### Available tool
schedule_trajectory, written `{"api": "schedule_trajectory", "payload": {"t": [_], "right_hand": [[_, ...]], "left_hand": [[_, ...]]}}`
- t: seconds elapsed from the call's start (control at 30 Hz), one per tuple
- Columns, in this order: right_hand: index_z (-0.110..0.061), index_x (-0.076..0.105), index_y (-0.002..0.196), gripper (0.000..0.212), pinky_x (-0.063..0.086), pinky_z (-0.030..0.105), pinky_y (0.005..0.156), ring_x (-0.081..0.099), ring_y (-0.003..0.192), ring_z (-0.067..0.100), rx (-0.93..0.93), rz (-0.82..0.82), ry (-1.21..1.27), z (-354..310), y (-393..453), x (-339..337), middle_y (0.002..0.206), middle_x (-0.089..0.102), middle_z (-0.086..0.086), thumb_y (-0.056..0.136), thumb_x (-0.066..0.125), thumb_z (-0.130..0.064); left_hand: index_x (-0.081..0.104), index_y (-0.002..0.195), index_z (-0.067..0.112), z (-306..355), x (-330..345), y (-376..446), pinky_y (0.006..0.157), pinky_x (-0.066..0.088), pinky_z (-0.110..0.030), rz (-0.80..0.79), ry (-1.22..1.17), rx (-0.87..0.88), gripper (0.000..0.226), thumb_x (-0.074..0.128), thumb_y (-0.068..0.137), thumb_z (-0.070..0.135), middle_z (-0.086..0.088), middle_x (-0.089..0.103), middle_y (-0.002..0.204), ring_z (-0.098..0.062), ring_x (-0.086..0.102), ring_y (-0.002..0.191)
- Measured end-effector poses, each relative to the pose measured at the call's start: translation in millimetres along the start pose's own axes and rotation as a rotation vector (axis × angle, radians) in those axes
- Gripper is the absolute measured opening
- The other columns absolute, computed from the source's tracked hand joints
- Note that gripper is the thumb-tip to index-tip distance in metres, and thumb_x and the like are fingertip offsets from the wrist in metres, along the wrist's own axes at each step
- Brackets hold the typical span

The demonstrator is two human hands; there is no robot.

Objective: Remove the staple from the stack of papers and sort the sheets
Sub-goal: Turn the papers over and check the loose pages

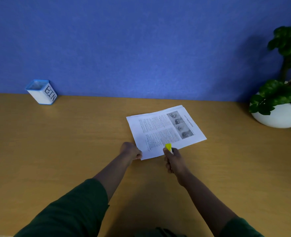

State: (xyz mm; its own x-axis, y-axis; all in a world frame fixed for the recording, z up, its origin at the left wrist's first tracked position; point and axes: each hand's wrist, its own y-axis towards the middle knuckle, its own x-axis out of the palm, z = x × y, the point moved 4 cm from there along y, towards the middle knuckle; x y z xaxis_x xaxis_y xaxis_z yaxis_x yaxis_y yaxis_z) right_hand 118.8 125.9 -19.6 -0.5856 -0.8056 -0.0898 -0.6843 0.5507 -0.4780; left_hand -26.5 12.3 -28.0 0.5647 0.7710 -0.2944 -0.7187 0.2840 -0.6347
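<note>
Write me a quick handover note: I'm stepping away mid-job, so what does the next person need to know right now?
Left hand pinches the near left corner of the stack of papers, which lies on the desk.
Right hand grips a yellow-tipped tool, its tip over the stack's near edge.
The bin stands far left by the wall.
Done: stack held and tool brought in.
Left: the staple isn't visible; pull it out, then sort the sheets.
</note>
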Motion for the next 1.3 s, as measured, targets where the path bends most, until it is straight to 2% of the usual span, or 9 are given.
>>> {"api": "schedule_trajectory", "payload": {"t": [0.1, 0.17, 0.27, 0.53, 0.73, 0.87, 1.07, 1.2, 1.3], "right_hand": [[-0.019, 0.053, 0.088, 0.046, 0.029, 0.017, 0.039, 0.036, 0.045, 0.008, 0.192, -0.116, -0.017, 12, -8, 9, 0.061, 0.042, -0.003, 0.091, 0.036, -0.061], [-0.019, 0.059, 0.085, 0.051, 0.03, 0.017, 0.041, 0.038, 0.043, 0.008, 0.276, -0.172, -0.022, 21, -13, 14, 0.059, 0.045, -0.003, 0.088, 0.037, -0.064], [-0.017, 0.061, 0.077, 0.049, 0.032, 0.019, 0.044, 0.046, 0.043, 0.01, 0.317, -0.228, 0.031, 29, -15, 22, 0.057, 0.052, -0.002, 0.087, 0.045, -0.062], [-0.009, 0.067, 0.082, 0.045, 0.042, 0.026, 0.053, 0.056, 0.058, 0.016, 0.293, -0.21, 0.126, 28, -9, 30, 0.072, 0.062, 0.007, 0.087, 0.055, -0.052], [-0.006, 0.064, 0.088, 0.04, 0.044, 0.025, 0.049, 0.056, 0.06, 0.017, 0.326, -0.202, 0.275, 25, -8, 35, 0.071, 0.06, 0.007, 0.085, 0.06, -0.046], [-0.007, 0.063, 0.098, 0.038, 0.045, 0.025, 0.047, 0.058, 0.06, 0.016, 0.334, -0.199, 0.349, 20, -6, 42, 0.073, 0.061, 0.008, 0.086, 0.062, -0.043], [-0.01, 0.065, 0.083, 0.031, 0.04, 0.022, 0.042, 0.055, 0.052, 0.016, 0.339, -0.195, 0.343, 16, -1, 51, 0.057, 0.061, 0.005, 0.086, 0.062, -0.041], [-0.009, 0.063, 0.08, 0.028, 0.036, 0.021, 0.04, 0.052, 0.043, 0.014, 0.346, -0.177, 0.323, 14, 0, 54, 0.054, 0.058, 0.005, 0.088, 0.061, -0.036], [-0.009, 0.062, 0.086, 0.025, 0.034, 0.02, 0.038, 0.05, 0.044, 0.012, 0.335, -0.156, 0.293, 13, 2, 54, 0.061, 0.055, 0.006, 0.09, 0.059, -0.034]], "left_hand": [[0.054, 0.067, -0.004, 0, 0, -2, 0.081, 0.057, -0.049, 0.002, -0.04, -0.006, 0.019, 0.068, 0.077, -0.013, -0.014, 0.059, 0.073, -0.031, 0.063, 0.065], [0.051, 0.061, -0.001, 0, 0, -4, 0.06, 0.059, -0.04, 0.009, -0.047, -0.004, 0.026, 0.067, 0.077, -0.013, -0.017, 0.06, 0.079, -0.028, 0.061, 0.059], [0.051, 0.061, 0.0, 0, -2, -4, 0.034, 0.041, -0.021, -0.008, -0.048, 0.009, 0.026, 0.066, 0.077, -0.012, -0.021, 0.061, 0.084, -0.027, 0.055, 0.056], [0.061, 0.073, -0.002, -3, -4, -10, 0.045, 0.044, -0.027, -0.056, -0.076, -0.033, 0.012, 0.069, 0.076, -0.01, -0.015, 0.063, 0.074, -0.023, 0.056, 0.056], [0.064, 0.086, -0.007, -3, -5, -13, 0.045, 0.048, -0.028, -0.062, -0.077, -0.021, 0.012, 0.07, 0.076, -0.009, -0.02, 0.064, 0.087, -0.024, 0.059, 0.06], [0.065, 0.096, -0.011, -5, -3, -16, 0.05, 0.051, -0.03, -0.072, -0.075, -0.007, 0.022, 0.071, 0.076, -0.008, -0.022, 0.066, 0.098, -0.031, 0.064, 0.076], [0.062, 0.073, -0.003, -6, -5, -17, 0.049, 0.051, -0.031, -0.039, -0.055, 0.003, 0.012, 0.072, 0.073, -0.01, -0.025, 0.067, 0.098, -0.034, 0.065, 0.078], [0.065, 0.079, -0.006, -5, -6, -15, 0.058, 0.057, -0.035, -0.027, -0.08, -0.012, 0.012, 0.072, 0.072, -0.011, -0.024, 0.067, 0.094, -0.036, 0.068, 0.081], [0.063, 0.08, -0.005, -6, -5, -15, 0.047, 0.054, -0.03, -0.055, -0.107, -0.041, 0.012, 0.071, 0.073, -0.012, -0.02, 0.066, 0.09, -0.029, 0.066, 0.071]]}}
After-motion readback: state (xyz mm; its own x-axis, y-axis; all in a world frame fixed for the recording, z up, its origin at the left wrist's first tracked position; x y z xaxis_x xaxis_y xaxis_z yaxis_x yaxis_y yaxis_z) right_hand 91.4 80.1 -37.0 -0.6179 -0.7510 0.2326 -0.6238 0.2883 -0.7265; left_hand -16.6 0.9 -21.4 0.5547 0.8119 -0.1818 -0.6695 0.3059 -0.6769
